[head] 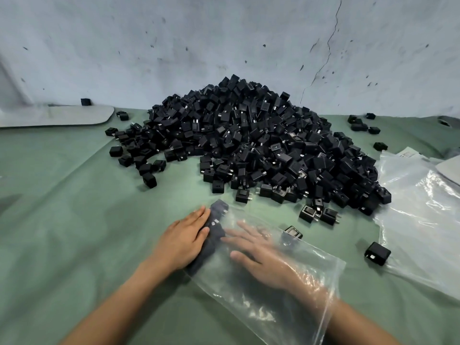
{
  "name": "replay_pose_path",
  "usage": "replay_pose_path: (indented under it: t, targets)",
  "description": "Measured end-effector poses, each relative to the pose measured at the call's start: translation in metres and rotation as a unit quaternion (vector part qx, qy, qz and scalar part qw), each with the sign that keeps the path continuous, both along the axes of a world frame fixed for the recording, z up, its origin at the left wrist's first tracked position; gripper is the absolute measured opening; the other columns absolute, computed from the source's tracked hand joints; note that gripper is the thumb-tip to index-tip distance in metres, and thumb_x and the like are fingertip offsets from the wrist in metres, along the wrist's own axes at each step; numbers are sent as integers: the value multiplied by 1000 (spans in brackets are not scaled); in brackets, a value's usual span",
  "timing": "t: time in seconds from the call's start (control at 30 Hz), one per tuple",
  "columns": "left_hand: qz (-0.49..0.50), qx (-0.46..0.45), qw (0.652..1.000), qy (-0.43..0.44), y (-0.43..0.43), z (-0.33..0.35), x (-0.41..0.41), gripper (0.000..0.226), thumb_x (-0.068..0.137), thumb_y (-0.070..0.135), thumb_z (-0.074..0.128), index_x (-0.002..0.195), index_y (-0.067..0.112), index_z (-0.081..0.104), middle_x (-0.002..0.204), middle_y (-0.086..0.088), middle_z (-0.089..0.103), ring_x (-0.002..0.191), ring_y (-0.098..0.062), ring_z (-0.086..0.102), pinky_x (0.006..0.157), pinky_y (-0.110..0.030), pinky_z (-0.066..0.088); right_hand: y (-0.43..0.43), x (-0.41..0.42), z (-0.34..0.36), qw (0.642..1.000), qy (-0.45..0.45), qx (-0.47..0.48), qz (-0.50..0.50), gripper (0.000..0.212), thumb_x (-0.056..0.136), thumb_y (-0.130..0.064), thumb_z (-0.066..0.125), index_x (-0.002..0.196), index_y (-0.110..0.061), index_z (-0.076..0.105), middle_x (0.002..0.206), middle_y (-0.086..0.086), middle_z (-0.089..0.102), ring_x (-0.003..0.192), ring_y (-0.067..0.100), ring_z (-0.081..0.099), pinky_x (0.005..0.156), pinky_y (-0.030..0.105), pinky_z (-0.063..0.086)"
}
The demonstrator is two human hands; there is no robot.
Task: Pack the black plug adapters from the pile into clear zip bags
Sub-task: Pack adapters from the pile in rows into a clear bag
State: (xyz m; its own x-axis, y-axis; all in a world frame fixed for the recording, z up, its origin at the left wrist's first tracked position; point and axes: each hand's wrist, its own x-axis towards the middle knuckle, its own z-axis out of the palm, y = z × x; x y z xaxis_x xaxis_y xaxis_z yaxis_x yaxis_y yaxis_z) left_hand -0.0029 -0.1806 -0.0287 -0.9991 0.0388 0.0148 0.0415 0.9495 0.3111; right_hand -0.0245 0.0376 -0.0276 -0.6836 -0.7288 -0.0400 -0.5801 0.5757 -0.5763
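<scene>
Plug adapters (216,220) lie in a short row along the left edge of the clear zip bag (261,302), in front of the big pile (249,135). The left hand (184,240) presses flat on the row from outside. The right hand (258,255), fingers spread and gripping nothing, is inside the bag (blurred, so its contact with the row is unclear). If either palm eases off, the row could tumble out of line, and prongs might snag the thin film.

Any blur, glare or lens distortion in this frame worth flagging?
Head view: right hand is smeared, seen through the bag; white glare streaks on that bag and on the spare bags; pile sharp; wide-angle bends the far edge of the table; light soft and even.
</scene>
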Motion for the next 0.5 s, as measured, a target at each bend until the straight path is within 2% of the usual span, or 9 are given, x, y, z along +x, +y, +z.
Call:
replay_pose_path:
  t: [0.07, 0.13, 0.23, 0.33, 0.5]
  targets:
    - [2, -2, 1000, 2, 1, 1, 1, 54, 104, 37, 28, 154, 24, 15, 161, 8, 11, 147, -7, 14, 119, -33, 16, 0, -1, -1, 1000, -19, -13, -8, 38, 101, -43, 32, 138, -41, 38, 149, -30, 10, 142, -1, -6, 119, 48, 3]
    - [8, -5, 1000, -1, 4, 1, 2, 55, 104, 36, 27, 155, 21, 13, 161, 6, 9, 147, -9, 16, 119, -33, 16, 0, 0, -1, 999, -37, -27, -11, 36, 101, -44, 32, 136, -48, 36, 150, -28, 12, 142, -2, -5, 120, 46, 4]
    - [15, -12, 1000, -10, 6, 3, 2, 56, 104, 36, 25, 155, 19, 9, 162, 4, 7, 147, -10, 15, 120, -33, 15, -1, 2, 3, 998, -49, -26, -16, 37, 98, -52, 29, 129, -70, 17, 149, -30, 11, 141, -5, -6, 120, 44, 3]
    - [17, -15, 1000, -11, 6, 4, 2, 56, 104, 37, 24, 155, 18, 8, 162, 3, 6, 147, -10, 15, 120, -33, 15, -5, 2, 6, 999, -21, 26, -15, 41, 97, -57, 25, 130, -69, 4, 144, -32, 6, 137, -6, -11, 120, 44, 0]
    - [20, -21, 1000, -6, 5, 3, 4, 56, 104, 39, 24, 155, 20, 8, 162, 6, 7, 146, -12, 20, 119, -32, 16, -4, -1, 5, 998, -57, -8, -28, 39, 98, -53, 29, 133, -65, 17, 135, -34, 12, 130, -15, -11, 118, 40, -3]
